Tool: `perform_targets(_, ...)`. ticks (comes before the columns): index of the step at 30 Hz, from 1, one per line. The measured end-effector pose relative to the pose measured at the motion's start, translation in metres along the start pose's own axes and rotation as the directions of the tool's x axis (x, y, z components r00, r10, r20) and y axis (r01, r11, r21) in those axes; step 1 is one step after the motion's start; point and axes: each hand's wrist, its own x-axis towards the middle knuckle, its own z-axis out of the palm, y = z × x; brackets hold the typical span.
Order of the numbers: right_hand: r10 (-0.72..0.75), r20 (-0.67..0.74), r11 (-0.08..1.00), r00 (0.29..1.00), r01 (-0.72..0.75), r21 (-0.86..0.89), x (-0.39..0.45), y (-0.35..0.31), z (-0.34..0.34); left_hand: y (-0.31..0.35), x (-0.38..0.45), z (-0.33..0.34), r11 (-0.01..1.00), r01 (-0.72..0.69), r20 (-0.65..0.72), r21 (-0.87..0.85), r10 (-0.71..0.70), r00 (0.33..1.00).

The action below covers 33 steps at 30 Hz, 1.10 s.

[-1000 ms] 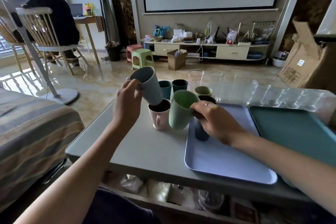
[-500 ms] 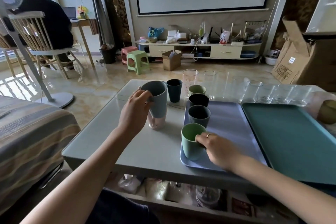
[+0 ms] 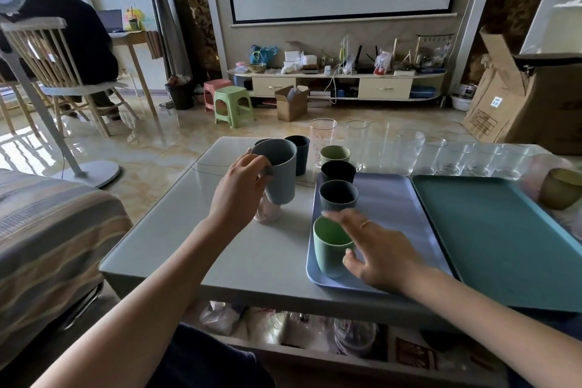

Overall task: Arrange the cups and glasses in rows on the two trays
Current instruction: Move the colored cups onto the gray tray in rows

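Two trays side by side on glossy pale worktop (image 3: 252, 261): lilac tray (image 3: 393, 208), teal tray (image 3: 491, 230). Three ribbed cups in a column down lilac tray's left edge: black cup (image 3: 338, 171), slate cup (image 3: 338, 195), green cup (image 3: 330, 246). Left hand (image 3: 239, 195), fingers curled round grey-blue cup (image 3: 280, 173), held above pink mug (image 3: 267, 214). Right hand (image 3: 381, 252) just beside green cup, fingers spread and relaxed. Clear glasses (image 3: 453, 161) lined along far edge. Marble-look floor (image 3: 151, 148) beyond.
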Motion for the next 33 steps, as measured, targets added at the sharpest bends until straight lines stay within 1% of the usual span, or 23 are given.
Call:
perform_targets(3,0.048,-0.159,0.987,0.986,-0.022,0.16,0.016,0.003,-0.005,0.013,0.002,0.002,0.999,-0.044,-0.02,-0.031,0.043,0.999)
perform_targets(6,0.125,-0.315,0.954,0.941,-0.027,0.298,0.046,0.004,-0.014,0.027,0.004,0.006,0.992,-0.112,-0.041,-0.056,0.11,0.993)
perform_targets(7,0.15,-0.341,0.947,0.928,-0.035,0.321,0.056,0.004,-0.017,0.032,0.006,0.008,0.989,-0.137,-0.047,-0.061,0.135,0.99)
perform_targets(8,0.187,-0.344,0.936,0.92,-0.06,0.348,0.066,0.004,-0.021,0.036,0.008,0.01,0.984,-0.163,-0.049,-0.066,0.16,0.986)
perform_targets(11,0.294,-0.292,0.876,0.91,-0.135,0.463,0.094,0.009,-0.026,0.041,0.016,0.019,0.967,-0.244,-0.049,-0.074,0.241,0.969)
perform_targets(13,0.318,-0.278,0.856,0.906,-0.148,0.496,0.107,0.015,-0.024,0.036,0.023,0.028,0.967,-0.245,-0.058,-0.073,0.241,0.969)
perform_targets(15,0.329,-0.284,0.843,0.901,-0.144,0.519,0.114,0.021,-0.024,0.028,0.032,0.035,0.979,-0.18,-0.037,-0.1,0.177,0.983)
perform_targets(17,0.366,-0.307,0.833,0.879,-0.162,0.529,0.122,0.033,-0.029,0.018,0.043,0.036,0.986,-0.117,-0.034,-0.115,0.114,0.993)
perform_targets(19,0.443,-0.325,0.807,0.836,-0.214,0.55,0.132,0.055,-0.036,0.004,0.057,0.035,0.997,-0.018,-0.046,-0.075,0.014,0.999)
perform_targets(20,0.485,-0.323,0.792,0.813,-0.251,0.557,0.137,0.069,-0.037,-0.006,0.065,0.035,0.999,0.048,-0.033,-0.025,-0.049,0.998)
perform_targets(22,0.552,-0.29,0.764,0.782,-0.334,0.553,0.147,0.1,-0.035,-0.032,0.077,0.04,0.978,0.196,0.038,0.075,-0.199,0.979)
perform_targets(24,0.603,-0.243,0.731,0.76,-0.404,0.55,0.157,0.129,-0.026,-0.058,0.088,0.05,0.94,0.333,0.086,0.08,-0.339,0.937)
perform_targets(25,0.625,-0.216,0.713,0.75,-0.437,0.548,0.161,0.141,-0.019,-0.069,0.094,0.056,0.926,0.369,0.093,0.077,-0.375,0.922)
perform_targets(26,0.639,-0.195,0.702,0.744,-0.461,0.543,0.165,0.152,-0.013,-0.077,0.102,0.062,0.92,0.382,0.101,0.083,-0.389,0.915)
perform_targets(30,0.674,-0.129,0.662,0.727,-0.518,0.541,0.183,0.178,0.017,-0.093,0.131,0.107,0.928,0.361,0.154,0.09,-0.371,0.916)
perform_targets(33,0.698,-0.094,0.635,0.71,-0.554,0.538,0.189,0.193,0.046,-0.105,0.138,0.146,0.913,0.392,0.212,0.111,-0.407,0.889)
